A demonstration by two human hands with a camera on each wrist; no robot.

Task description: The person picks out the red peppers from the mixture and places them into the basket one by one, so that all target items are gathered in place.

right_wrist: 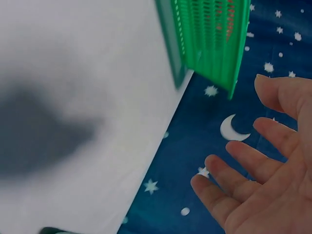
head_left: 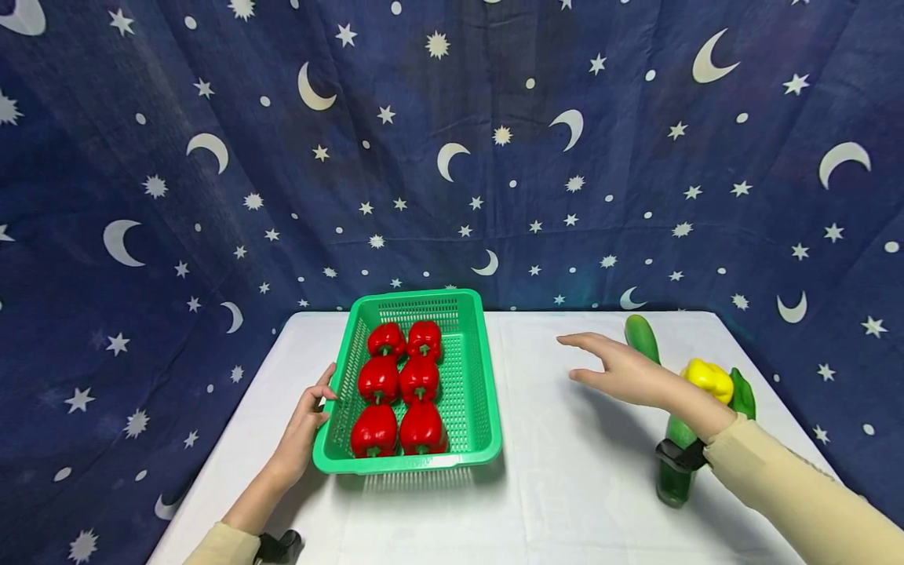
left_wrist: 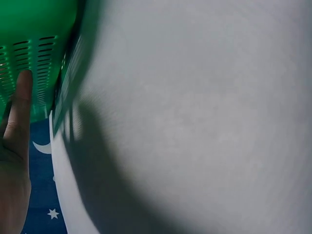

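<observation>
A green plastic basket [head_left: 462,408] with slotted walls stands on the white table, holding several red bell peppers [head_left: 378,380] in two columns on its left side. My left hand [head_left: 300,435] is at the basket's left side, its fingertips touching the rim and outer wall. In the left wrist view one straight finger [left_wrist: 22,97] lies against the slotted wall; the other fingers are mostly hidden. My right hand [head_left: 621,370] hovers above the table to the right of the basket, apart from it. Its fingers are spread and slightly bent, with nothing in them, as the right wrist view [right_wrist: 258,180] shows.
Right of my right hand lie a green cucumber [head_left: 641,337], a yellow bell pepper [head_left: 708,380] and a long green pepper [head_left: 743,394]. A dark green vegetable [head_left: 673,485] shows below my right wrist, partly covered. A blue curtain [head_left: 452,196] with moons and stars hangs behind the table.
</observation>
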